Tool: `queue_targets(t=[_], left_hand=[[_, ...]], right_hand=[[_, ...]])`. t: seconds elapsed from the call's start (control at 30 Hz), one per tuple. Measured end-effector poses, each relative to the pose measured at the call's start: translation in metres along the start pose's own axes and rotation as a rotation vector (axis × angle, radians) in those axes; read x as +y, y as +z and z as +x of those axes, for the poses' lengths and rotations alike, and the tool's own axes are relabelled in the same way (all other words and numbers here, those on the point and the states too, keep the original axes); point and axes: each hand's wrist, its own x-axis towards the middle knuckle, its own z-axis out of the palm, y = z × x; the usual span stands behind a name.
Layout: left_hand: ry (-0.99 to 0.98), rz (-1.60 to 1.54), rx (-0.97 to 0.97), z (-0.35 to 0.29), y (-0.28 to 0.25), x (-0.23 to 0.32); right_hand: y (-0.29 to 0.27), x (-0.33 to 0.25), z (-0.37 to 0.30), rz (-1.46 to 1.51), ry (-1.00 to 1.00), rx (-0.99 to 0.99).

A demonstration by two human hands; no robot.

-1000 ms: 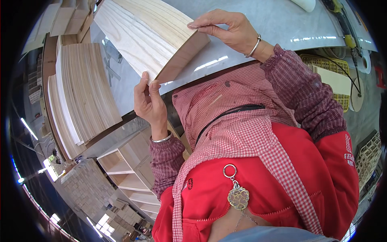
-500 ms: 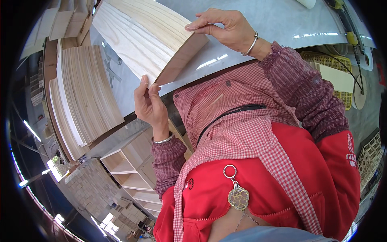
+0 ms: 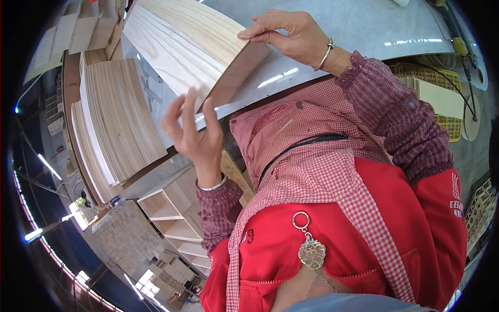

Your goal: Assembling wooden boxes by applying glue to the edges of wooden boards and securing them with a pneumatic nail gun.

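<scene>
A pale wooden board (image 3: 182, 44) with visible grain lies at a slant over the grey work table (image 3: 353, 31), its near end lifted off the top. My right hand (image 3: 296, 40) pinches that end's right corner between thumb and fingers. Beside the left corner, my left hand (image 3: 196, 136) is raised with its fingers spread and slightly blurred; nothing is in it. A thick stack of thin wooden boards (image 3: 122, 114) stands at the table's left end. Between stack and board, grey metal strips (image 3: 149, 93) lie on the table.
Right of me, a yellow plastic basket (image 3: 449, 127) has a pale panel (image 3: 442, 99) on it. A black and yellow tool (image 3: 459, 46) hangs by the table's right end. More boards (image 3: 86, 26) sit at the far left. Below the table edge stands a wooden shelf unit (image 3: 166, 208).
My left hand has let go of the board's left corner and its fingers have spread. My right hand keeps its pinch on the right corner. The view has shifted slightly.
</scene>
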Motion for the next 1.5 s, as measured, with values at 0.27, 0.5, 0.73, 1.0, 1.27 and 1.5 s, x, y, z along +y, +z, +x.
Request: queue_targets(t=[0.27,0.5,0.73,1.0,1.27,1.5], left_hand=[[0.300,0.019,-0.027,0.034,0.042,0.019],[0.240,0.035,-0.023,0.030,0.046,0.018],[0.181,0.045,-0.078,0.030,0.039,0.020],[-0.272,0.034,0.065,-0.003,0.022,0.011],[-0.284,-0.079,0.035,-0.013,0.022,-0.004],[-0.224,-0.029,0.037,-0.014,0.024,-0.007]], right_hand=[[0.006,0.011,-0.006,0.069,0.029,0.029],[0.007,0.001,-0.012,0.163,0.119,0.079],[0.005,0.010,-0.011,0.163,0.106,-0.014],[0.001,0.009,0.001,0.242,0.054,-0.096],[0.007,0.009,0.000,0.389,0.179,-0.032],[0.007,0.008,0.000,0.369,0.192,-0.021]])
